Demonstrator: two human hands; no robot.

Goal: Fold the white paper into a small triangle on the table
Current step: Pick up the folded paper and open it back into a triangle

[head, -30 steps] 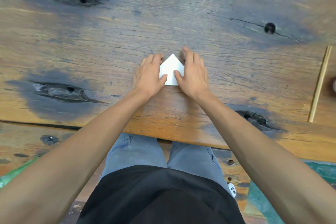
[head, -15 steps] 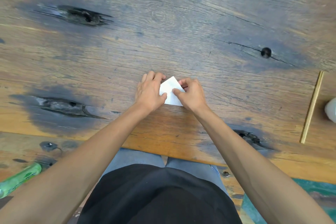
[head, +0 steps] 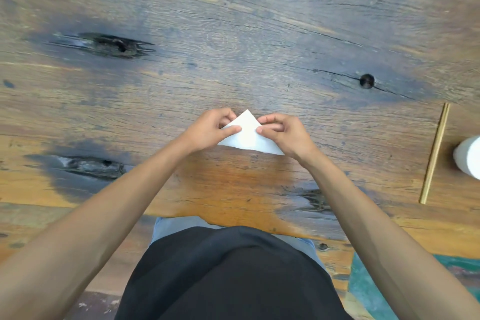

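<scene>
The white paper [head: 248,135] is a triangle with its point away from me, near the front middle of the wooden table [head: 233,34]. My left hand [head: 210,130] pinches its left edge between thumb and fingers. My right hand [head: 285,132] pinches its right edge the same way. The paper's long lower edge stretches between my wrists, its right corner by my right wrist. Whether the paper touches the tabletop or is raised slightly, I cannot tell.
A thin brass-coloured rod [head: 435,153] lies lengthwise at the right of the table. A white round object [head: 468,157] is cut off by the right edge. Dark knots and cracks mark the wood. The table's front edge runs just below my forearms.
My hands went from pressing flat on the paper to pinching its two sides. The visible white shape is now a wider triangle. The camera view shifted, bringing the white object into view.
</scene>
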